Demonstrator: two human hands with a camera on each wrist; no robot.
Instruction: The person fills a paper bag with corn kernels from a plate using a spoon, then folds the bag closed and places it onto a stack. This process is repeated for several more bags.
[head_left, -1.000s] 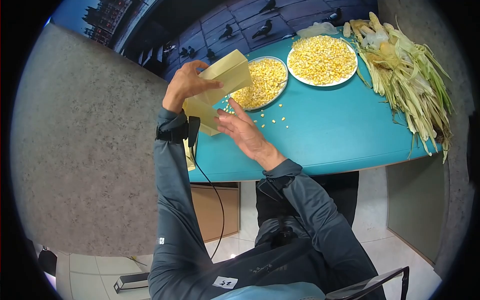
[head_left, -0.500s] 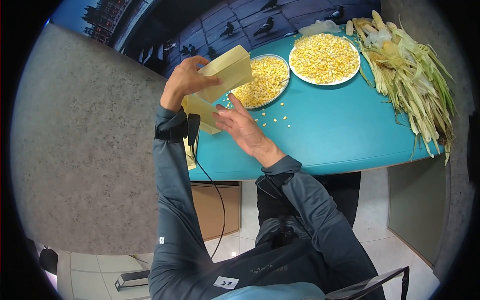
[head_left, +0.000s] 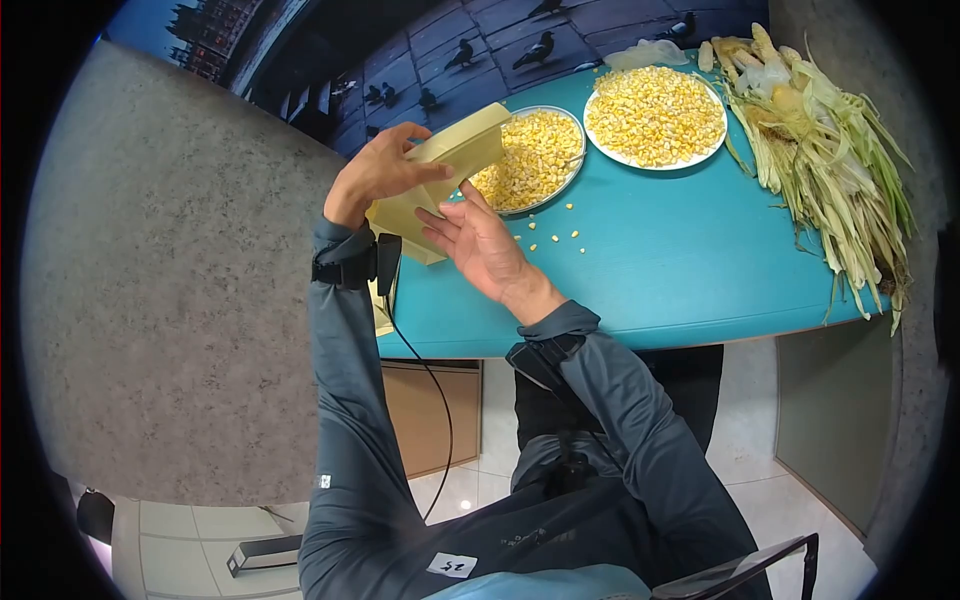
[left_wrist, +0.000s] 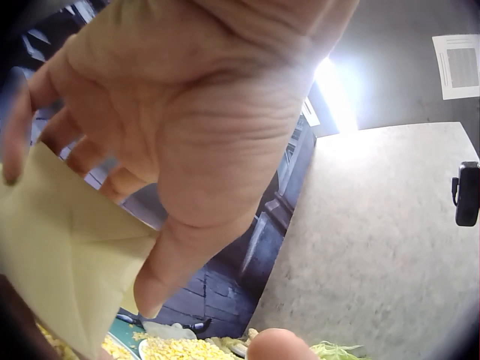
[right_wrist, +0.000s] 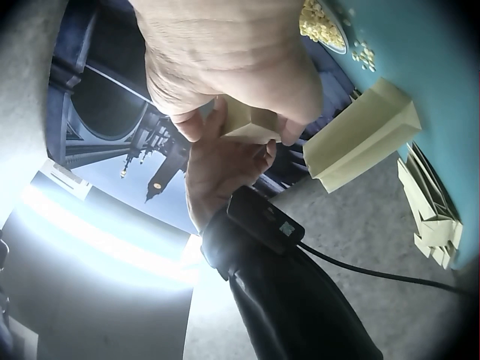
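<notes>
In the head view my left hand (head_left: 385, 170) pinches a pale yellow paper bag (head_left: 468, 138) between thumb and fingers. The bag is tilted, above the near plate of corn kernels (head_left: 540, 160). My right hand (head_left: 485, 245) is just below it, fingers extended and spread, fingertips at the bag's lower edge. A second paper bag (head_left: 405, 228) stands opened out on the table under my left hand. The left wrist view shows creased paper of the held bag (left_wrist: 67, 240) beside my thumb. In the right wrist view the bag's end (right_wrist: 251, 124) shows between both hands.
A fuller plate of kernels (head_left: 655, 115) stands at the back. Corn husks (head_left: 820, 180) with cobs heap on the right. Loose kernels (head_left: 555, 238) lie scattered on the teal table (head_left: 660, 260). Folded paper bags (right_wrist: 431, 210) lie at the left edge. A cable (head_left: 440, 400) hangs from my left wrist.
The held bag has tipped slightly lower at its far end. My right hand has risen a little, bringing its fingertips up to the bag. My left hand keeps its hold.
</notes>
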